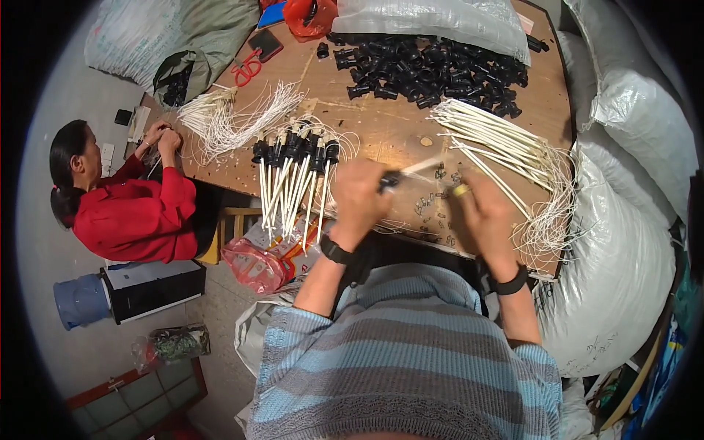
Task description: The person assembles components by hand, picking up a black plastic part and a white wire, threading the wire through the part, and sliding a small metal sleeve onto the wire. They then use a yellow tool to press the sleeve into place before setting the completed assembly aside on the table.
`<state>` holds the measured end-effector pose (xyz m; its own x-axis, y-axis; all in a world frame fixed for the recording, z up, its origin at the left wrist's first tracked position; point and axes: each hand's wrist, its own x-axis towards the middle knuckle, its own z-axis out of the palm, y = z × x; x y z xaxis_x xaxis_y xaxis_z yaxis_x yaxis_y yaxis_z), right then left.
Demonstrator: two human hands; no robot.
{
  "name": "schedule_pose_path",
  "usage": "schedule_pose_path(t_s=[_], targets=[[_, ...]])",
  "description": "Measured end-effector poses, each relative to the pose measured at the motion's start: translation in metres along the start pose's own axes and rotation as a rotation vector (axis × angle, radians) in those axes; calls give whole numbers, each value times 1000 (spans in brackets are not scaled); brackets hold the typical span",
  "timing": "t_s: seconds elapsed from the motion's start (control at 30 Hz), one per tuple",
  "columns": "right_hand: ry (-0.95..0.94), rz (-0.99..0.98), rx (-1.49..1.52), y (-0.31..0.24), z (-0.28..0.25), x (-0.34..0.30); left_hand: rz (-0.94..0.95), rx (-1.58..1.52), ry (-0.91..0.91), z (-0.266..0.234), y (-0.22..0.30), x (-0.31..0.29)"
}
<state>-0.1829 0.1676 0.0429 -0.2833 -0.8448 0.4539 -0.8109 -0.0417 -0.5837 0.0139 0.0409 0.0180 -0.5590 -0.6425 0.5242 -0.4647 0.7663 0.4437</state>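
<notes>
At the near edge of the desk [381, 132], the left hand [358, 196] has its fingers curled tightly around one black plastic part [389, 180], and from this part a thin white stick [422, 166] points to the right, a little blurred. The right hand [485, 211], also over the near edge of the desk, has its fingers half bent, with a yellow band [460, 190] on one finger; because of the blur I cannot tell if it holds something. Small metal clips [427, 203] lie on the desk between the hands.

Under the near left edge of the desk is a plastic bag [258, 268] with printed packaging close by it. Against the right edge of the desk stands a white sack [601, 271]; it has dark marks like writing, too small to read.

On the left part of the desk is a bunch of joined black parts and white sticks [293, 165]; on the right part, loose white sticks with wires [502, 147]. Beside the left edge of the desk sits a person in red [139, 213]. At the far side of the desk is a pile of black parts [433, 70].
</notes>
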Motion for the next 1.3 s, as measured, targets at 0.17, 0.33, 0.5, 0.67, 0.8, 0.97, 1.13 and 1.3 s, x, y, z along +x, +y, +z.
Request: schedule_pose_path(t_s=[0.17, 0.33, 0.5, 0.67, 0.8, 0.97, 1.13, 1.3], targets=[[-219, 302, -50, 16, -18, -1, -228, 480, 119, -19, -39, -9], [-337, -132, 244, -10, 21, -23, -257, 200, -18, 12, -21, 16], [-243, 261, -62, 53, -6, -13, -121, -32, -103, 52, -33, 81], [-198, 327, -418, 92, -25, -14, -131, 158, -108, 85, -85, 116], [-209, 351, -440, 97, -23, -13, -160, 136, -155, 84, -80, 105], [-220, 394, -404, 98, -24, -5, -437, -263, -445, 60, -23, 68], [-238, 286, -134, 72, -25, 3, -523, -86, -235, 47, -45, 41], [-232, 193, 116, 52, -14, -4, -291, -298, -318, 43, -35, 38]])
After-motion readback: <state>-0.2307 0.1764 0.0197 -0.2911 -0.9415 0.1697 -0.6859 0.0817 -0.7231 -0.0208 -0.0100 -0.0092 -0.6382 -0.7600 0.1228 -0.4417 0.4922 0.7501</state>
